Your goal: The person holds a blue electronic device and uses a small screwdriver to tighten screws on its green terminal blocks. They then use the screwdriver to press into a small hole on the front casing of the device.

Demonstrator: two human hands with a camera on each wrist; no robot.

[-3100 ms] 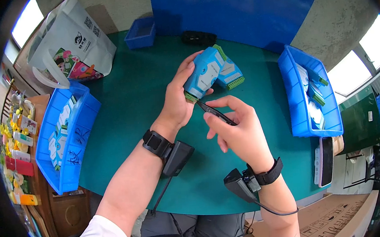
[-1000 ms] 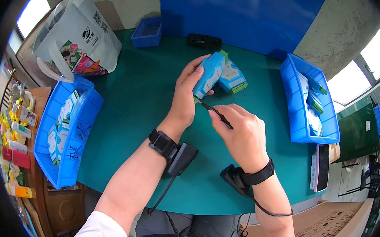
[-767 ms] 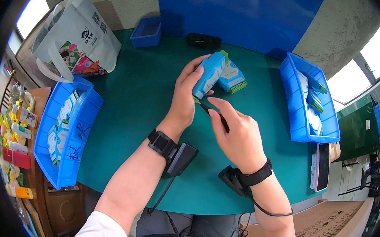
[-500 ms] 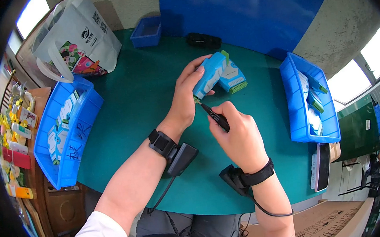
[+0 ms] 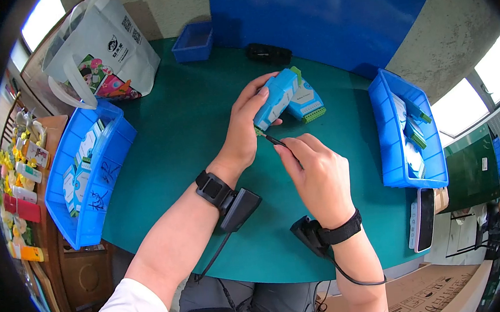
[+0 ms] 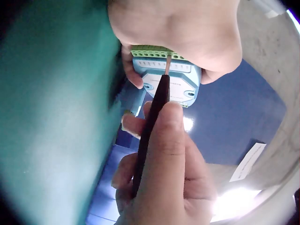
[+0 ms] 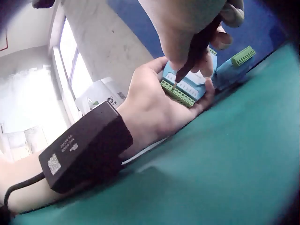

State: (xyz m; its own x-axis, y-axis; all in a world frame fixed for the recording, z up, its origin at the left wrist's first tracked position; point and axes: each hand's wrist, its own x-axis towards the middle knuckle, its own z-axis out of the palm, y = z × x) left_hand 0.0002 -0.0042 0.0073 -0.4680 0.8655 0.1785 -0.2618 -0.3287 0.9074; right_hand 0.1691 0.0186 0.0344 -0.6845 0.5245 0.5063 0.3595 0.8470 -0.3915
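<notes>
My left hand (image 5: 240, 125) grips a blue and white electronic module (image 5: 277, 99) by its sides, with the green screw terminal block (image 6: 140, 50) at its near end facing me. Between thumb and fingers, my right hand (image 5: 321, 177) holds a black-handled screwdriver (image 6: 154, 126). In the left wrist view the screwdriver's metal tip reaches one of the openings in the terminal block. A second blue module (image 5: 306, 101) with a green terminal block (image 7: 243, 55) lies on the table just beyond the held one, partly hidden by it.
Blue bins holding more modules stand at left (image 5: 116, 145) and right (image 5: 385, 141). A small blue tray (image 5: 193, 43), a black case (image 5: 268, 54) and a white bag (image 5: 130, 54) are at the back. A phone (image 5: 424, 219) lies at the right edge.
Since the oldest frame the view has shifted and the held module has tilted. My right fingers have regripped and turned about the screwdriver, whose tip stays at the terminal block.
</notes>
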